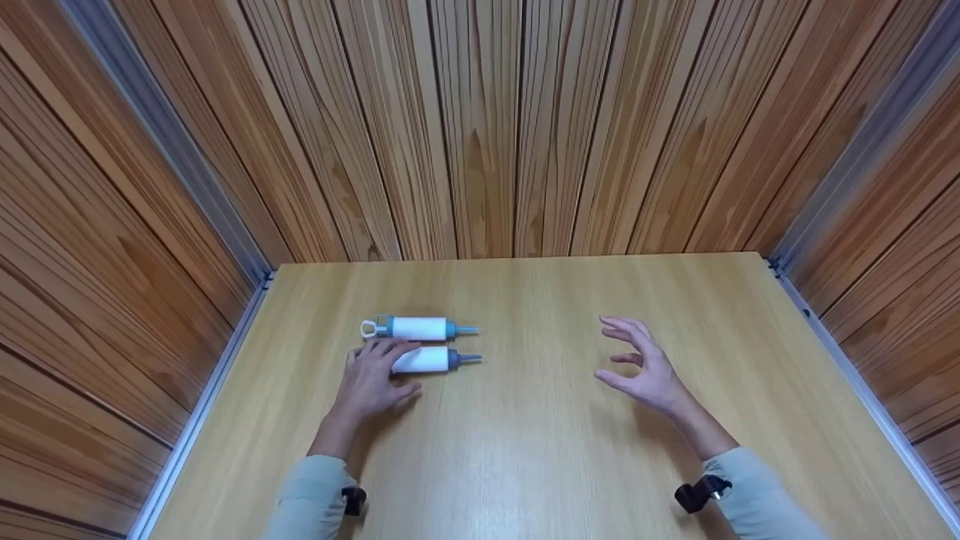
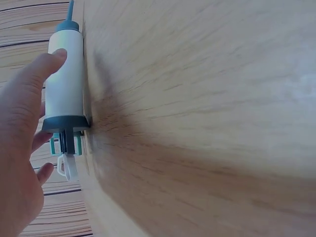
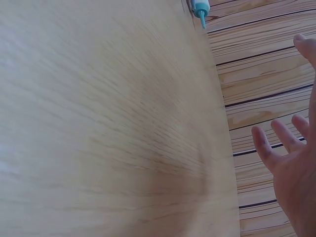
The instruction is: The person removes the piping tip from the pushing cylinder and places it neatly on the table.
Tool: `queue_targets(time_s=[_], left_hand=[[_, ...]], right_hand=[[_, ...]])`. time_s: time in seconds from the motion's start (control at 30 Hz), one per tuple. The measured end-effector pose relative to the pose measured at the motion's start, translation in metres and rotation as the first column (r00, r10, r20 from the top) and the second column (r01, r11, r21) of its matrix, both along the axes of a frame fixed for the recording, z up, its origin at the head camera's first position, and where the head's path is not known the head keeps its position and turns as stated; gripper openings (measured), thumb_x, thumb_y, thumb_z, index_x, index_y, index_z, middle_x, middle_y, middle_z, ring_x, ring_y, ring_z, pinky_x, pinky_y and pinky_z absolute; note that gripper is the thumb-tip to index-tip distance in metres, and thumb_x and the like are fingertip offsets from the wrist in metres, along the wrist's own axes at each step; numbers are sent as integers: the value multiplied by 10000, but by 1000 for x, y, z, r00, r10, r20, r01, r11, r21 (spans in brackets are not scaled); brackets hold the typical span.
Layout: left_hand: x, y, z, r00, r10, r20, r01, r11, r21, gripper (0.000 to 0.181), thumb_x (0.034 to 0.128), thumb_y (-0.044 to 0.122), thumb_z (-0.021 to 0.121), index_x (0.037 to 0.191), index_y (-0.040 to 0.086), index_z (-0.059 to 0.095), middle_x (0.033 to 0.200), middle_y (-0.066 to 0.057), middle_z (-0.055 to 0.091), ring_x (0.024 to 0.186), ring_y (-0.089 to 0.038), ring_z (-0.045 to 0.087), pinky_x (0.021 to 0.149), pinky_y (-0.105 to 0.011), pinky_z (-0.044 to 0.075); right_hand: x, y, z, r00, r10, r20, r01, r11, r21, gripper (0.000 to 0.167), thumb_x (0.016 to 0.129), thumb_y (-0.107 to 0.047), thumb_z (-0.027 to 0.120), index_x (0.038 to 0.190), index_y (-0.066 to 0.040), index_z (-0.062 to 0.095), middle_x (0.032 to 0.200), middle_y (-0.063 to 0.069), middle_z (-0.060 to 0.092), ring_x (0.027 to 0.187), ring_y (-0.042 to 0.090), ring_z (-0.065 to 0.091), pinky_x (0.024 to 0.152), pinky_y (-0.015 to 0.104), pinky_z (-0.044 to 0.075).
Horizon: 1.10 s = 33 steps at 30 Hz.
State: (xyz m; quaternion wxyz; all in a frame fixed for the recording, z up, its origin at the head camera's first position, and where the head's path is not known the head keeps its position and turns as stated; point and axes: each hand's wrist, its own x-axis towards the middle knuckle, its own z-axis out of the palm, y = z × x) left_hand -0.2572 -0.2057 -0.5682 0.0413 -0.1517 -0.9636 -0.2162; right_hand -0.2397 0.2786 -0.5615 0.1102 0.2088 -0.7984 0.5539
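Observation:
Two white syringe-like tubes lie side by side, nozzles to the right, in the head view: the far tube (image 1: 420,328) with light blue ends and a white ring handle, the near tube (image 1: 424,359) with a darker blue-grey cap. My left hand (image 1: 369,381) is over the handle end of the near tube, thumb apart from the fingers; whether it touches is unclear. In the left wrist view the near tube (image 2: 66,79) stands beside that hand (image 2: 22,123). My right hand (image 1: 651,375) hovers at the right with spread, slightly bent fingers, holding nothing.
Both tubes lie on a light wooden table (image 1: 525,450). Wood-plank walls (image 1: 480,135) stand behind it and at both sides, with metal strips along the left and right table edges. Each wrist carries a small black device.

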Motion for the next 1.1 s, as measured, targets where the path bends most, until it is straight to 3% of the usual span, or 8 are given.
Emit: queue_targets(time_s=[0.13, 0.33, 0.6, 0.77, 0.93, 1.1], left_hand=[[-1, 2, -2, 1000, 5, 12, -5, 1000, 1, 674, 926, 388, 936, 1537, 264, 679, 1614, -91, 648, 1484, -409, 517, 1192, -677, 407], [-2, 5, -5, 999, 12, 50, -13, 1000, 14, 719, 903, 386, 959, 1553, 280, 670, 1632, -83, 623, 1485, -387, 482, 1127, -603, 427], [-1, 9, -10, 997, 22, 69, -24, 999, 21, 737, 896, 362, 971, 1563, 301, 665, 1589, -72, 647, 1435, -359, 510, 1091, -566, 417], [-2, 10, -10, 997, 34, 66, -36, 999, 25, 679, 918, 305, 955, 1541, 294, 686, 1551, -79, 673, 1409, -358, 523, 1084, -569, 430], [-3, 10, -13, 999, 34, 24, -34, 999, 18, 589, 951, 179, 919, 1499, 266, 722, 1474, -96, 724, 1345, -361, 578, 996, -522, 457], [-3, 11, -12, 1000, 30, 8, -31, 999, 36, 540, 975, 134, 887, 1482, 243, 736, 1473, -115, 732, 1342, -375, 602, 1010, -530, 496]], right_hand=[[2, 0, -1, 999, -4, 37, 4, 1000, -3, 845, 873, 83, 894, 1627, -39, 535, 1603, -70, 563, 1466, 176, 638, 1001, 341, 659], [3, 3, -3, 999, -4, 46, 4, 1000, -6, 845, 894, 64, 889, 1643, -50, 514, 1695, 130, 549, 1458, 185, 657, 1000, 317, 654], [1, 5, -6, 998, 47, 50, -44, 998, -46, 863, 890, 92, 875, 1659, -13, 497, 1604, -245, 582, 1405, 98, 680, 982, 267, 645], [1, 6, -8, 992, 112, 60, -108, 992, -61, 775, 929, 112, 824, 1637, 39, 517, 1586, -289, 608, 1382, 48, 703, 986, 202, 625], [1, 7, -6, 983, 167, 71, -161, 983, -83, 762, 957, 124, 787, 1651, 68, 479, 1616, -275, 599, 1406, 53, 706, 1003, 219, 632], [-1, 8, -5, 978, 192, 85, -183, 978, -103, 789, 964, 126, 779, 1674, 64, 441, 1622, -237, 610, 1433, 59, 690, 1022, 249, 636]])
